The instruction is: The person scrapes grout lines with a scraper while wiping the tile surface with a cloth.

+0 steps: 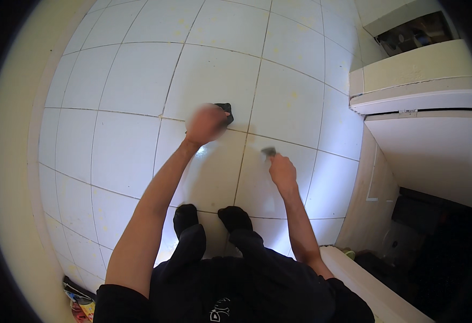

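Observation:
White tiled floor (pixel 214 70) with dark grout lines lies below me, marked by scattered yellowish spots. My left hand (pixel 208 125), smeared by motion, is closed over a black cloth-like pad (pixel 225 111) at a tile joint. Part of the pad sticks out past the fingers; the rest is covered. To the right and a little nearer, my right hand (pixel 282 172) is wrapped round a small scraper (pixel 268 151). Its grey blade is blurred and points up and left, and its handle is hidden in the fist. Whether the blade touches the tiles I cannot tell.
My feet in black socks (pixel 235 218) stand on the tiles close below the hands. A pale wall (pixel 20 134) runs along the left. At right are an open white cabinet door (pixel 429 151) and a dark recess. Colourful packaging (pixel 82 307) lies at the lower left.

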Demonstrator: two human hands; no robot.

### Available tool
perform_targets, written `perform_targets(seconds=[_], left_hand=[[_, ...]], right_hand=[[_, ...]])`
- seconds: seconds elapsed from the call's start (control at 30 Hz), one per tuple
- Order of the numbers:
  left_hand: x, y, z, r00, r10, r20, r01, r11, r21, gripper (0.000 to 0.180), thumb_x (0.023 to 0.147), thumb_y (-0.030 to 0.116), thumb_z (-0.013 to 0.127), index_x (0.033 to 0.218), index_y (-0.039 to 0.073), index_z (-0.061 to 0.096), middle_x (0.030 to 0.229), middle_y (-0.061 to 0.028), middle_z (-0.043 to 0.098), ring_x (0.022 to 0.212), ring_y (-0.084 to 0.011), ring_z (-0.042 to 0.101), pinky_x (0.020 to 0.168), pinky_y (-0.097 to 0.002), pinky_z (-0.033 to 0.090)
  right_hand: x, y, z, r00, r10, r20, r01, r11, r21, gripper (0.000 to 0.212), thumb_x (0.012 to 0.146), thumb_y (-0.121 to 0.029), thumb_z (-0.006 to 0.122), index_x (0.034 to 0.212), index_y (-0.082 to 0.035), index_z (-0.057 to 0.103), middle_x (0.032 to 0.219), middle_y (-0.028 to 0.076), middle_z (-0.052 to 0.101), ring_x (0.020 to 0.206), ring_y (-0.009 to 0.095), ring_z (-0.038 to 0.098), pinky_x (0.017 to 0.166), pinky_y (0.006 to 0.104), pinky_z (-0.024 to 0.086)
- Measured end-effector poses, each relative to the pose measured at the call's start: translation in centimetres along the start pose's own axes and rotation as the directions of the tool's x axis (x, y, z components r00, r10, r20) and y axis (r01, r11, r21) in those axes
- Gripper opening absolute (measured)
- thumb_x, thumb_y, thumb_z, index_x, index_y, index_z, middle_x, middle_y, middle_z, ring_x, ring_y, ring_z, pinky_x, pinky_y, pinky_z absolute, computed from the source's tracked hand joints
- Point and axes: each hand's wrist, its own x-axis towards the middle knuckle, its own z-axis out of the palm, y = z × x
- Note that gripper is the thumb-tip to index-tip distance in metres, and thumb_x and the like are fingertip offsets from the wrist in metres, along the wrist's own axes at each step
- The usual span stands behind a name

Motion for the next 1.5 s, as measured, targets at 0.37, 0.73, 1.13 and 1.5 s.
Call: perform_targets(seconds=[0.37,0.73,1.13,1.5], left_hand=[[0.2,0.2,0.1,1.0,-0.008,0.016,0.007,0.999,0.034,0.053,0.071,0.015,0.081,0.121,0.017,0.062,0.12,-0.0032,0.059,0.115,-0.0284,0.055,0.097,-0.0419,0.045],[-0.3,-0.3,-0.3,0.999,0.018,0.05,-0.016,0.999,-0.034,0.038,0.095,0.035,0.06,0.126,0.014,0.062,0.124,-0.0105,0.058,0.117,-0.033,0.052,0.101,-0.0457,0.041],[-0.1,0.6,-0.7,0.998,-0.014,0.062,0.015,1.0,-0.02,0.042,0.084,0.027,0.072,0.123,0.015,0.062,0.124,-0.0083,0.058,0.118,-0.032,0.052,0.101,-0.0454,0.042],[-0.3,0.4,0.0,0.997,-0.02,0.074,0.017,0.999,0.046,0.054,0.075,0.014,0.078,0.126,0.018,0.06,0.124,-0.0042,0.057,0.119,-0.0282,0.052,0.1,-0.0427,0.043]], right_hand=[[0.3,0.6,0.2,0.997,0.037,-0.074,-0.037,0.999,-0.001,0.026,0.101,-0.022,0.05,0.101,0.001,0.061,0.088,0.023,0.071,0.084,0.042,0.07,0.074,0.0499,0.056],[0.3,-1.1,0.0,0.997,0.024,-0.079,-0.026,0.999,-0.021,0.026,0.099,-0.024,0.055,0.094,-0.001,0.067,0.092,0.021,0.071,0.089,0.039,0.071,0.077,0.0489,0.056],[-0.5,-0.9,0.2,0.997,-0.06,-0.038,0.059,0.998,-0.033,0.026,0.101,-0.024,0.052,0.1,0.0,0.064,0.088,0.022,0.071,0.083,0.04,0.071,0.073,0.0488,0.056],[0.3,-1.2,-0.4,0.999,-0.045,-0.029,0.044,0.998,-0.037,0.026,0.1,-0.022,0.052,0.101,0.001,0.065,0.088,0.021,0.072,0.084,0.037,0.072,0.074,0.0474,0.057]])
